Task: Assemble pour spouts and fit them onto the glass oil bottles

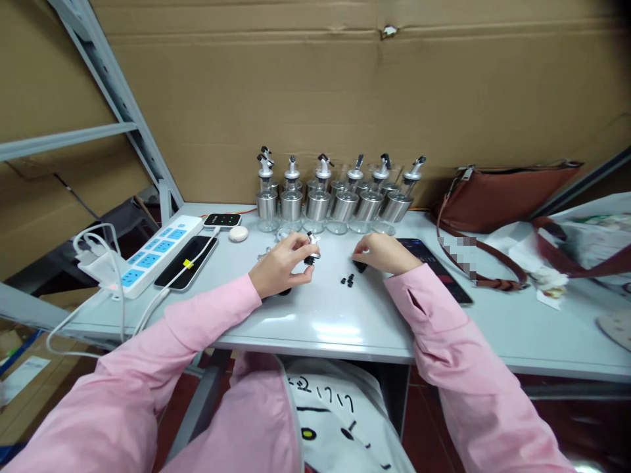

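Observation:
Between the thumb and fingers of my left hand point(282, 264) is a bottle pourer spout point(311, 248), silver on top with a black ribbed stopper below. My right hand point(384, 253) is bent down to the table with its fingertips together over black pieces point(360, 267); what they grip is partly hidden. Several tiny black caps point(350, 280) lie loose just left of those fingertips. Behind and under my left hand, more silver and clear parts point(263, 253) are partly covered.
Glass bottles with steel sleeves point(317, 206) and pourers stand in rows at the back. At left lie a power strip point(155, 253), a phone point(187, 263) and a round white case point(238, 234). A dark tablet point(444, 276) and a brown bag point(503, 197) are at right.

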Motion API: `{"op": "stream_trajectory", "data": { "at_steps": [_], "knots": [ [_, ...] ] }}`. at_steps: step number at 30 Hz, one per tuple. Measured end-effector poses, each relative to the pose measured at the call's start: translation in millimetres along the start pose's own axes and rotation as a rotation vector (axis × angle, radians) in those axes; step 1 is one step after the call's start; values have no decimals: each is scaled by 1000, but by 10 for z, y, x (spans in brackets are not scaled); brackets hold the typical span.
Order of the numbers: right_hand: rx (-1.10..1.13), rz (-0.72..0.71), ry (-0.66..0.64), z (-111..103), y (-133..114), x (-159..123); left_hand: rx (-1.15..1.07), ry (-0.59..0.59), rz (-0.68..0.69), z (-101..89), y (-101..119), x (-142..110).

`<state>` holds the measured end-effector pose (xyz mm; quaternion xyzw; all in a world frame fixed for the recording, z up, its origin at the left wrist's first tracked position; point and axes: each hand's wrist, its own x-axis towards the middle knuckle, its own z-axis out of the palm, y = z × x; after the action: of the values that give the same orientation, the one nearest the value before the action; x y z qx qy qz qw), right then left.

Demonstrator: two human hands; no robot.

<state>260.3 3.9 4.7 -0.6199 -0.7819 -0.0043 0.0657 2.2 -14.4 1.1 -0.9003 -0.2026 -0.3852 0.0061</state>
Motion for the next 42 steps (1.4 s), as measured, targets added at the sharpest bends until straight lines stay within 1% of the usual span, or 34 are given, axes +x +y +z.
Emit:
{"op": "stream_trajectory", "data": {
  "at_steps": [3, 6, 11, 13, 15, 17, 19, 23, 26, 28, 32, 33, 39, 42],
  "knots": [
    [77, -23, 49, -10, -10, 7, -12, -14, -17, 0, 0, -6],
    [316, -60, 63, -69, -78, -1, -30, -31, -38, -3, -3, -10],
    [879, -227, -59, -149, -282, -52, -33, -91, -78, -13, -21, -14],
    [1038, -272, -112, -156, -366, -76, -29, -99, -82, -17, -27, -18],
    [1135, -296, -170, -157, -435, -96, -34, -100, -80, -21, -27, -21],
    [1192, -314, -209, -156, -485, -112, -49, -97, -68, -25, -17, -20],
    [1231, -331, -221, -153, -513, -122, -61, -94, -42, -27, -3, -16],
    [1301, -365, -210, -143, -526, -128, -17, -97, -4, -26, 17, -7],
    [1303, -357, -193, -147, -537, -128, 32, -92, 14, -22, 14, -5],
    [1286, -325, -154, -157, -558, -129, 53, -87, 25, -23, 10, -4],
    [1328, -237, 16, -160, -608, -140, 72, -80, -1, -30, 9, -2],
    [1337, -226, 42, -155, -617, -142, 73, -78, -8, -30, 10, -1],
    [1346, -199, 67, -102, -659, -137, 67, -79, -34, -10, -1, -9],
    [1372, -192, 65, -88, -676, -128, -4, -79, -77, 7, -14, -19]
  ]
}}
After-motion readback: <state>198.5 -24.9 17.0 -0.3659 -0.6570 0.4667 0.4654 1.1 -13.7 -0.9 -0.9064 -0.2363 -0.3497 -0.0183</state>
